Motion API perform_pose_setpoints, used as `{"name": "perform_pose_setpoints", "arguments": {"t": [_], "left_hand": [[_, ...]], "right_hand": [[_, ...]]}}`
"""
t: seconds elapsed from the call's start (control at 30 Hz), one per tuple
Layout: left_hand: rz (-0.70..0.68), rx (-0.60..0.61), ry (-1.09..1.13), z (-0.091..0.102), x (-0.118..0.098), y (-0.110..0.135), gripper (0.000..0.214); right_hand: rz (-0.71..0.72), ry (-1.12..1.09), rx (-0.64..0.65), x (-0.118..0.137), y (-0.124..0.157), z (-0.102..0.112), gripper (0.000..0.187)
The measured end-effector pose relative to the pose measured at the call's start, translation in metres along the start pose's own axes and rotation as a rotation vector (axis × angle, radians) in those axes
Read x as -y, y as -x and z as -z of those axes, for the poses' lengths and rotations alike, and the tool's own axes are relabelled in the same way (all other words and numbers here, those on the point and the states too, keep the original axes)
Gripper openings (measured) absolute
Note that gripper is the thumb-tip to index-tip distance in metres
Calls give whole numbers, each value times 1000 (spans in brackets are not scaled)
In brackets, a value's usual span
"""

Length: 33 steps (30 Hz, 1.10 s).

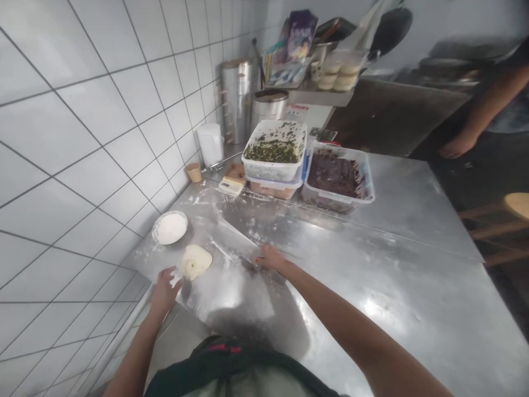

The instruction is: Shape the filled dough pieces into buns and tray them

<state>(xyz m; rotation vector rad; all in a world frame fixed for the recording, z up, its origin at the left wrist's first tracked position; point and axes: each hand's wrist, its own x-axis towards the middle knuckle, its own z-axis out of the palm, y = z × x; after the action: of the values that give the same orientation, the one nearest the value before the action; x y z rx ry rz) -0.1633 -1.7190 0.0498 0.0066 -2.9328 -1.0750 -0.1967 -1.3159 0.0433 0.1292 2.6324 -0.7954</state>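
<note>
A pale lump of dough point(196, 262) lies on the floured steel worktop point(372, 286) close to the tiled wall. My left hand point(164, 291) rests just left of and below the dough, its fingers stretched loosely towards it and holding nothing. My right hand point(269, 258) presses on the worktop to the right of the dough, knuckles up and fingers curled down. A dark shape shows under its fingertips, and I cannot make out what it is. A small white bowl of flour point(169, 227) sits beyond the dough by the wall.
At the back stand a tub of chopped greens point(276, 149) stacked on another tub, a tub of dark filling point(336, 176), a small scale point(232, 184), a paper cup point(194, 172) and steel canisters point(237, 96). Another person's arm point(475, 127) leans at the far right, near a wooden stool point(512, 212).
</note>
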Motion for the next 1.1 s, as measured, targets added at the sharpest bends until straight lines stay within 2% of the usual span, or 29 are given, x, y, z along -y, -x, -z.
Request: {"name": "perform_pose_setpoints", "arguments": {"t": [0.13, 0.2, 0.3, 0.37, 0.43, 0.5, 0.6, 0.7, 0.8, 0.9, 1.0, 1.1], "left_hand": [[24, 139, -8, -11, 13, -8, 64], [-17, 176, -47, -14, 17, -13, 71], [-124, 152, -142, -16, 14, -25, 75], [-205, 113, -168, -17, 6, -32, 71], [-308, 86, -142, -19, -5, -36, 60], [-409, 105, -90, -26, -14, -32, 50], [-498, 233, -32, -45, -20, -13, 45], [-515, 352, -15, -75, -17, 14, 55], [-473, 359, -16, -105, -15, 32, 67], [-433, 330, -8, -129, -25, 34, 71], [-361, 282, -13, -138, -43, 28, 70], [-334, 248, -38, -131, -58, 22, 67]], "right_hand": [[76, -94, -1, -22, 71, -26, 24], [5, -199, -78, -36, 111, -43, 25], [-274, -374, -245, -57, 169, -70, 34], [-480, -480, -359, -68, 202, -88, 40], [-648, -541, -455, -76, 227, -105, 44], [-748, -533, -484, -77, 242, -119, 46], [-735, -414, -464, -61, 239, -134, 45], [-618, -315, -441, -29, 212, -143, 42], [-536, -298, -362, 10, 176, -154, 40], [-439, -381, -320, 47, 145, -167, 36], [-363, -509, -272, 79, 128, -174, 30], [-326, -621, -251, 99, 124, -170, 28]]}}
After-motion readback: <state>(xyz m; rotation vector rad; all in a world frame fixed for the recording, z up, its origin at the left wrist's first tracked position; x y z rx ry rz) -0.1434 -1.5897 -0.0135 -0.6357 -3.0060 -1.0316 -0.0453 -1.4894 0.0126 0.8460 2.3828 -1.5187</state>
